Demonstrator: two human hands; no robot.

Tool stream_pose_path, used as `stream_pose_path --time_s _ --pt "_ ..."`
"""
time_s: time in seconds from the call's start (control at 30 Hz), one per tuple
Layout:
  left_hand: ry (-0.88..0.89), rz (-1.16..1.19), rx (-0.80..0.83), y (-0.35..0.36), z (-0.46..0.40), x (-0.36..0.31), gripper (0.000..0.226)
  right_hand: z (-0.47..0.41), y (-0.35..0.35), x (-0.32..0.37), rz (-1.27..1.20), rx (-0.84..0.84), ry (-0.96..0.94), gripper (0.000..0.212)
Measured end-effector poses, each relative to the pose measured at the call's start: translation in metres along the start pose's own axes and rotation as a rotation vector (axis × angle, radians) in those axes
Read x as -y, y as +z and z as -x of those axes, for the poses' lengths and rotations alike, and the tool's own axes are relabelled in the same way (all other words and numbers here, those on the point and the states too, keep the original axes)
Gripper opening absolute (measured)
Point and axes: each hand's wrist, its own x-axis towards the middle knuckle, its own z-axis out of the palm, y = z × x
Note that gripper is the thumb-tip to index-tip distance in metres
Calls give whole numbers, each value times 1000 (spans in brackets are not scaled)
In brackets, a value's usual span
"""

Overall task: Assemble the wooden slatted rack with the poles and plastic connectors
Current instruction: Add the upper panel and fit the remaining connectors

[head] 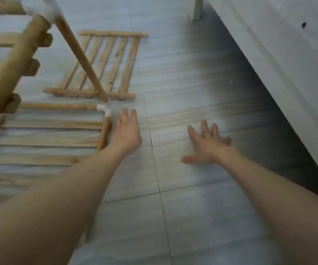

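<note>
Grey tiled floor (192, 217) serves as the work surface; a pale cabinet (288, 54) runs along the right edge.

Partly built rack (45, 131) fills the left side. Its lowest slatted tier lies flat on the floor, one upright pole (81, 60) rises from the near corner toward a blurred upper tier (10, 60) close to the camera. Judged: floor chosen so the frame sits level while joints are pushed home.

Loose slatted panel (100, 64) lies flat behind the upright, apart from the frame, probably waiting as the next tier.

White plastic connector (105, 109) sits at the frame's near right corner, joining a rail running left, the upright, and a short pole (104, 134) coming toward the viewer.

Left hand (126, 131): fingers straight, close together, flat beside the short pole and just short of the connector; whether it touches the wood cannot be told. Likely steadying or checking that corner.

Right hand (206, 144): fingers spread wide, holding nothing, low over bare floor well apart from any part. Contact with the floor unclear; reads as bracing for balance.

Frame somewhat motion-blurred.
</note>
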Motion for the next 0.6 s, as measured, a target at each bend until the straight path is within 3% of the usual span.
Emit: stream_pose_path --time_s 0.13,0.3,0.5,0.6 --pt "16 20 -95 -6 -64 8 74 -7 -12 6 36 83 3 114" --pt "-103 -59 -107 -4 -83 -5 69 -12 -11 5 33 116 9 115" --pt "57 -187 -103 1 -67 -38 60 -13 -10 4 -6 105 1 114" --pt "159 -251 -110 11 -42 -60 59 -13 -9 2 -82 47 -5 98"
